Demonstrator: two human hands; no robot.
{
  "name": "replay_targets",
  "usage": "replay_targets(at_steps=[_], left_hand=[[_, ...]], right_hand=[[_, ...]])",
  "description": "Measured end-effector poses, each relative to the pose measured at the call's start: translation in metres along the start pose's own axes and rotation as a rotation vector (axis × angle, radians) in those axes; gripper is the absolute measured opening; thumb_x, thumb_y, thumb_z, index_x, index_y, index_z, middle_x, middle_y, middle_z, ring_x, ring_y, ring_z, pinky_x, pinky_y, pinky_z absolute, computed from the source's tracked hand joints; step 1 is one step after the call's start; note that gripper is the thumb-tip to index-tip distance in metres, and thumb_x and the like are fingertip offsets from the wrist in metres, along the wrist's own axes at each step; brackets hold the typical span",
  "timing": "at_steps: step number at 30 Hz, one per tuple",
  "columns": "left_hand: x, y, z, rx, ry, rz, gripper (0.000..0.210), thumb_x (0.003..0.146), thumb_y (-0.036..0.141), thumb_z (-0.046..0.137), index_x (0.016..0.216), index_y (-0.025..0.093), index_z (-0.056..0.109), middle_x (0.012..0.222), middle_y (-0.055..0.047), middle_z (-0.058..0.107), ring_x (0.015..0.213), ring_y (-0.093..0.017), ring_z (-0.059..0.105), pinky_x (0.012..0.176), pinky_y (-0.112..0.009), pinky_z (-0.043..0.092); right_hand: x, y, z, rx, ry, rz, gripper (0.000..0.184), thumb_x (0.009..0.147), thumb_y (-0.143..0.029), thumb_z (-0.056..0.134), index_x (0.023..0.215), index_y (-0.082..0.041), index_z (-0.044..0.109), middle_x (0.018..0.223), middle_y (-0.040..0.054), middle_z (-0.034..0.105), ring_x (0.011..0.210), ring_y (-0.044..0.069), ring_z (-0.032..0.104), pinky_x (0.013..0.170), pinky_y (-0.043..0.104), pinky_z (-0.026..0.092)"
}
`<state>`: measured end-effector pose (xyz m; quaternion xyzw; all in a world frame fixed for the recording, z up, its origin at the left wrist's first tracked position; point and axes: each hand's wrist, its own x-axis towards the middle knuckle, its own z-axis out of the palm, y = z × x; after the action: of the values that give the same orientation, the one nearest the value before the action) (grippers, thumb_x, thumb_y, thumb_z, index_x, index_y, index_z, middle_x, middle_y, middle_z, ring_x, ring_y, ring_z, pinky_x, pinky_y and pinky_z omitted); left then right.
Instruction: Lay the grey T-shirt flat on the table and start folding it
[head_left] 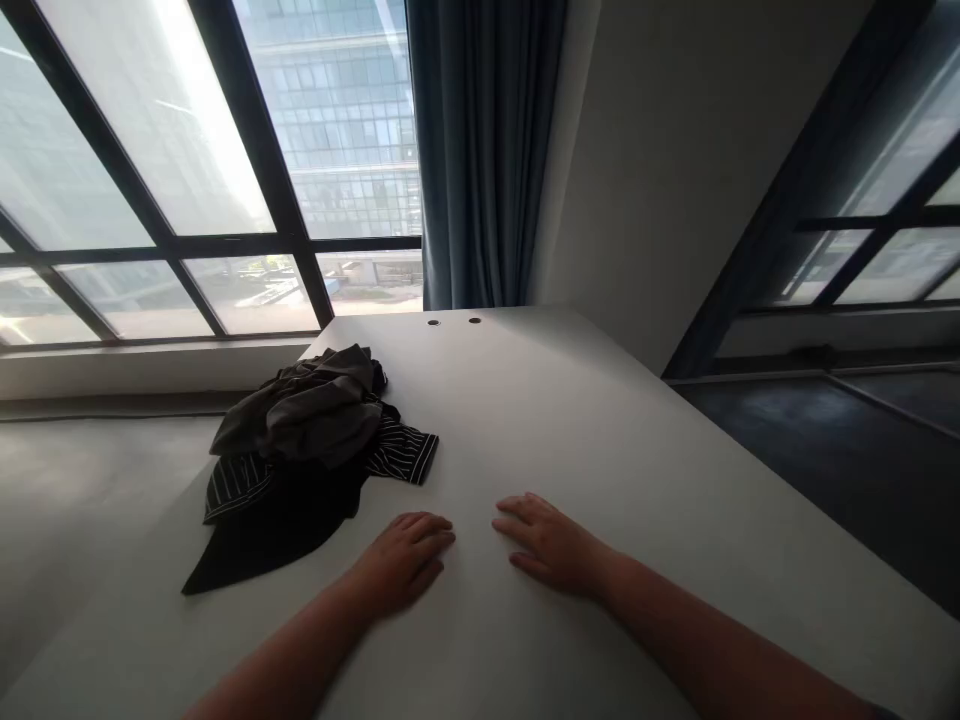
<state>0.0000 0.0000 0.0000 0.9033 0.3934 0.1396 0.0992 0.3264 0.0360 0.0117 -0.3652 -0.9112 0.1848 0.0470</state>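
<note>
Resting palm-down and empty on the white tabletop [600,440], fingers spread flat and gripping nothing: left hand [405,560] and right hand [551,545], side by side near the front edge, fingertips angled toward one another with a narrow strip of bare surface between them. Both forearms bare, entering from the lower edge of the view.

Just beyond and left of the left hand, near but not touching: a heap of crumpled clothing [300,450] lying toward the left edge of the tabletop. Topmost, a bunched dark grey garment [322,405]. Beneath it, a black-and-white pinstriped garment [397,450], one striped cuff or hem poking out to the right, closest to the hands, another striped patch showing at the left of the heap. Lowest, a plain black garment [277,530] spreading out toward the front-left, its tip close to the table's left edge.

Further back, near the far edge of the tabletop, two small round holes [454,321] side by side.

Behind the tabletop, a blue-grey curtain [480,150] hanging full height between a large dark-framed window [225,180] on the left, with a glass-fronted building visible outside, and a plain pale wall [675,150]. On the far right, another dark-framed window [877,240] above a dark floor [825,450].
</note>
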Motion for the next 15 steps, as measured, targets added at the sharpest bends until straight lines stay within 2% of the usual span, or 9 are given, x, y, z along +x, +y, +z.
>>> replay_targets(at_steps=[2, 4, 9, 15], left_hand=[[0.018, -0.01, 0.01, -0.009, -0.01, 0.003, 0.051, 0.098, 0.025, 0.059, 0.149, 0.028, 0.061, 0.151, -0.008, 0.063, 0.139, -0.028, 0.058, 0.121, -0.049, 0.047], [0.024, -0.016, 0.016, 0.001, -0.018, 0.001, 0.058, 0.098, 0.026, 0.06, 0.156, 0.029, 0.054, 0.16, -0.007, 0.057, 0.147, -0.03, 0.052, 0.126, -0.052, 0.042], [0.011, -0.024, 0.023, 0.041, -0.08, -0.007, 0.071, 0.102, 0.029, 0.057, 0.169, 0.032, 0.033, 0.173, -0.004, 0.038, 0.159, -0.03, 0.037, 0.132, -0.057, 0.03], [0.008, -0.026, 0.028, 0.063, -0.073, -0.022, 0.069, 0.104, 0.032, 0.054, 0.169, 0.031, 0.033, 0.173, -0.004, 0.038, 0.159, -0.029, 0.036, 0.132, -0.055, 0.029]], right_hand=[[0.024, 0.003, 0.005, 0.005, 0.018, 0.006, 0.058, 0.101, -0.04, 0.059, 0.156, -0.022, 0.058, 0.165, 0.0164, 0.049, 0.155, 0.034, 0.041, 0.132, 0.057, 0.021], [0.034, 0.006, 0.009, 0.017, 0.02, 0.014, 0.061, 0.101, -0.042, 0.058, 0.159, -0.025, 0.054, 0.169, 0.0154, 0.043, 0.158, 0.033, 0.037, 0.132, 0.058, 0.018], [0.025, 0.011, 0.017, 0.047, -0.019, 0.039, 0.067, 0.105, -0.048, 0.052, 0.168, -0.03, 0.04, 0.177, 0.0118, 0.024, 0.163, 0.036, 0.025, 0.132, 0.064, 0.013], [0.022, 0.006, 0.017, 0.033, -0.023, 0.068, 0.065, 0.105, -0.047, 0.05, 0.167, -0.026, 0.042, 0.176, 0.0111, 0.025, 0.164, 0.033, 0.023, 0.133, 0.06, 0.013]])
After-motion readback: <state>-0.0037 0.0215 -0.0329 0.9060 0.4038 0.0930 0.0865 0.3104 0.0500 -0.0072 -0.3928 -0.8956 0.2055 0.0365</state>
